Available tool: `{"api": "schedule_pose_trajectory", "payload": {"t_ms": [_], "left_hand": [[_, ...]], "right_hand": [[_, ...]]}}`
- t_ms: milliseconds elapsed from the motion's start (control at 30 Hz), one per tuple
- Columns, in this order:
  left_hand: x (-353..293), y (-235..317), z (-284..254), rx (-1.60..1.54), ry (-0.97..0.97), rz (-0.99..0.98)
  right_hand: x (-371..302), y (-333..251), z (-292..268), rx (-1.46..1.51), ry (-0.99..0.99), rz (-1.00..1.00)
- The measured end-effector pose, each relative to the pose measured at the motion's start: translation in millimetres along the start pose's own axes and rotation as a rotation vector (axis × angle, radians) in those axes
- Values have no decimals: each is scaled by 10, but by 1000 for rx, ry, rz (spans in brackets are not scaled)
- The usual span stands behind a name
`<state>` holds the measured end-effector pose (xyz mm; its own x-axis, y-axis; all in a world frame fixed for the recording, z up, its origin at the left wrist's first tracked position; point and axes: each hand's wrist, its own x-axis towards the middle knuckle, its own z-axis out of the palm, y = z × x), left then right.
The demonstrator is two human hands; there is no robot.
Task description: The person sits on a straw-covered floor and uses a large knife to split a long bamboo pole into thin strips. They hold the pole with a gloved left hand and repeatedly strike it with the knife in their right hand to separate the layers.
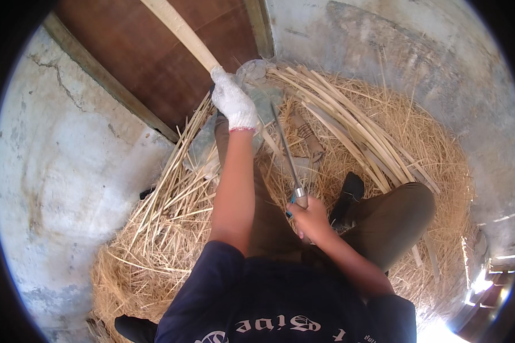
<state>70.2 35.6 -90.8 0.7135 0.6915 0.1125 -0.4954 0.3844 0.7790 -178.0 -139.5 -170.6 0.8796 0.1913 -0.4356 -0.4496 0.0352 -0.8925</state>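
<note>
My left hand (233,103), in a white knitted glove, is closed around the lower end of a pale, flat bamboo strip (180,31). The strip slants up to the upper left and runs out of view. My bare right hand (312,219) grips a knife (286,150) by its handle, with the long narrow blade pointing up and away from me. Between blade and strip there is a gap. Something blue shows at a finger of that hand. Just right of the blade lies a brown, stick-like piece (306,135) with a ringed band around it.
A bundle of long split strips (355,128) lies to the right on a heap of thin shavings (435,151). More thin strips (167,180) lean at the left. Behind are a brown door panel (160,63) and stained walls (77,166). My bent leg (395,223) is on the right.
</note>
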Motion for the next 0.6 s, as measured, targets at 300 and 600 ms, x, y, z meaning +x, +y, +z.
{"api": "schedule_pose_trajectory", "payload": {"t_ms": [300,600], "left_hand": [[35,-80,105,-15,20,72],[-23,21,8,-26,-21,42]], "right_hand": [[91,108,-69,-7,-106,152],[29,-30,0,-13,2,-83]]}}
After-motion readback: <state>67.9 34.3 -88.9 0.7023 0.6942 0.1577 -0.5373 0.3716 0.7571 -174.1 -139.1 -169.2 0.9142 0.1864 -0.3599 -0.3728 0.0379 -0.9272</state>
